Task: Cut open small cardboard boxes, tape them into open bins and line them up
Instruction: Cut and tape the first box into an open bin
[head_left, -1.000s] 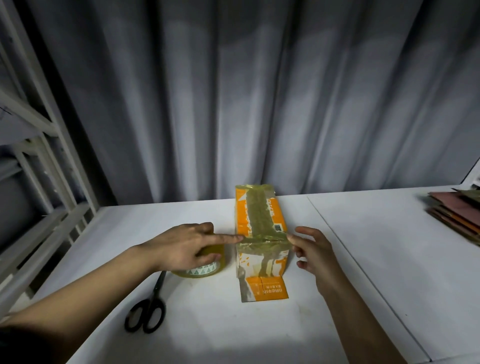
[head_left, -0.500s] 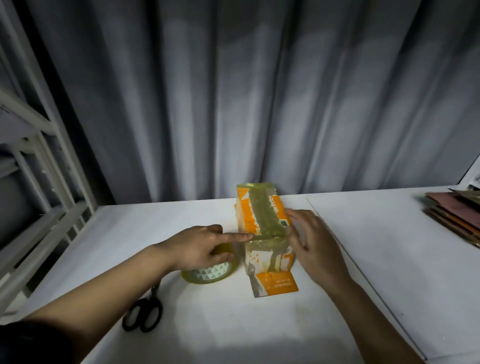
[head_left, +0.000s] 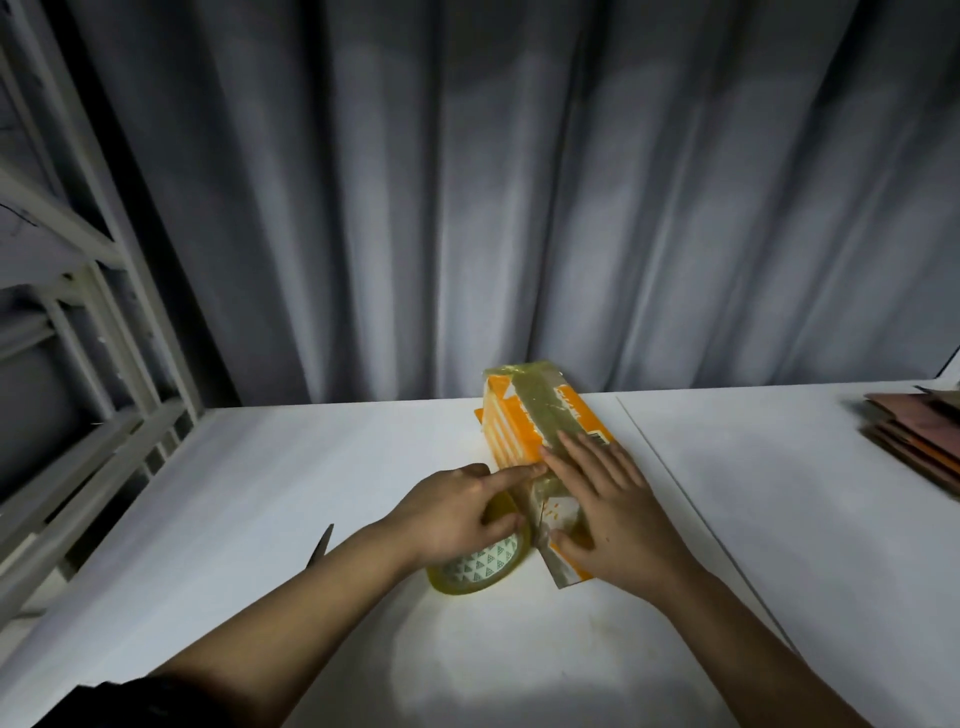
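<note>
1. Metal shelving frame (head_left: 78, 291): far left, beside the desk (head_left: 270, 499).
2. Scissors (head_left: 319, 546): mostly hidden behind the left forearm.
3. Left hand (head_left: 457, 512): grasping the tape roll (head_left: 480, 564), forefinger extended to the box edge.
4. Orange cardboard box (head_left: 524, 423): desk centre, lying flat, yellowish tape along its top. Risk: the strip may crease or skew if pressed unevenly.
5. Right hand (head_left: 610, 506): released, fingers flat, pressing tape down.
6. Stacked flat cardboard (head_left: 919, 441): far right.

Grey pleated curtain (head_left: 519, 208) hangs behind white table (head_left: 779, 519); white metal shelving frame (head_left: 78, 312) stands at left; stack of flat reddish-brown sheets (head_left: 919, 436) lies at table's right edge.
</note>
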